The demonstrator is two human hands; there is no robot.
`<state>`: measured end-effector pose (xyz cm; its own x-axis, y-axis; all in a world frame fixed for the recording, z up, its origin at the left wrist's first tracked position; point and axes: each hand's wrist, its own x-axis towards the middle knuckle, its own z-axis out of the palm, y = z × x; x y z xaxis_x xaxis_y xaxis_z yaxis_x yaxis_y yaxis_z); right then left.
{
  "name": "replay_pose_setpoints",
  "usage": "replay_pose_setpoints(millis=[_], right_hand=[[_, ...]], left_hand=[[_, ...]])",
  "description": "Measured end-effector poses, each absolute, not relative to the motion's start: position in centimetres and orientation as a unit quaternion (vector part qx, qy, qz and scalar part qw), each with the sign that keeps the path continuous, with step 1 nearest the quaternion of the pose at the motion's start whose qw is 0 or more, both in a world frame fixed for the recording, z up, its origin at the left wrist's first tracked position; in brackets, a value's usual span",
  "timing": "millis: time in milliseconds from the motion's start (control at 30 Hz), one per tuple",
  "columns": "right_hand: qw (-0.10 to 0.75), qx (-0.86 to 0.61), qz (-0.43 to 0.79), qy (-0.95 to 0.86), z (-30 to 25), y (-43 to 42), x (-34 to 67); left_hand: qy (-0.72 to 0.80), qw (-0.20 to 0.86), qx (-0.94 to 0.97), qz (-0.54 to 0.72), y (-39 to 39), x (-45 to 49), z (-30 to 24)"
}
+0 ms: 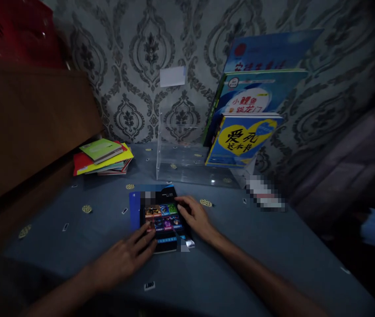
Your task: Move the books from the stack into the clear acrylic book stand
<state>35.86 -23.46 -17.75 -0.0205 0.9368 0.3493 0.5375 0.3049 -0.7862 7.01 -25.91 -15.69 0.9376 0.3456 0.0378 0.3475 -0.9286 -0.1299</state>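
Both your hands lie on the dark, glossy booklet with bright picture panels (162, 220), which is flat on the blue patterned tablecloth (75, 246) in front of you.

Your left hand (124, 257) has loosely spread fingers, the tips pressing the booklet's near-left corner. Your right hand (196, 215) lays its fingers close together and flat along the right edge, pinching nothing. The booklet sits on a slick blue cover (134, 204), so I judge it could slide or skew under uneven pressure, and the soft cloth may bunch. A push forward could knock the clear acrylic stand (181, 160) and tip the blue picture books (243, 138) leaning in it. The stack of thin colourful books (103, 157) lies well apart on the left.
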Motion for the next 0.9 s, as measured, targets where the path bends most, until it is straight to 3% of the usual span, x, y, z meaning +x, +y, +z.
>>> replay_pose_setpoints(millis=[200,367,467,600,900], right_hand=[[0.417,-0.586,0.191,-0.668,-17.9,-23.2,37.3],[0.345,-0.602,0.123,-0.709,-17.3,-23.9,36.9],[0.314,-0.597,0.075,-0.734,-17.4,-24.3,36.2],[0.306,-0.587,0.011,-0.749,-18.4,-24.3,35.8],[0.328,-0.567,-0.057,-0.753,-21.1,-23.1,36.5]], left_hand=[[-0.153,-0.026,-0.986,-0.061,-25.4,8.3,-15.4],[-0.225,-0.175,-0.946,-0.154,-24.6,8.3,-14.1],[-0.362,-0.160,-0.897,-0.198,-21.1,8.1,-13.7],[-0.498,-0.080,-0.855,-0.121,-14.7,8.4,-13.7],[-0.493,-0.216,-0.833,-0.125,-12.1,9.2,-13.1]])
